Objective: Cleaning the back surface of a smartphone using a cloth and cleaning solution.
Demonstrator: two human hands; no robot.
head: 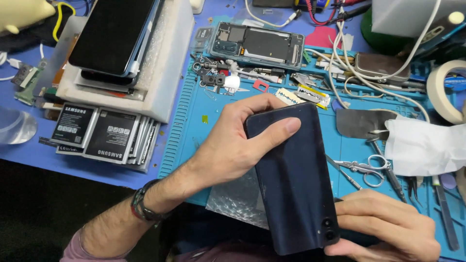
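dark phone [296,179] between both hands — left hand [233,140] gripping top, right hand [388,225] pinching bottom.

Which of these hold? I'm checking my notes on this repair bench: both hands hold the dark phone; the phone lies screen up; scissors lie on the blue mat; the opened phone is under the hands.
1. Both the left hand and right hand hold the dark phone: true.
2. It faces screen up: false, its back with camera lenses shows.
3. Scissors lie on the blue mat: true.
4. The opened phone is under the hands: false, it lies beyond them at the mat's far edge.
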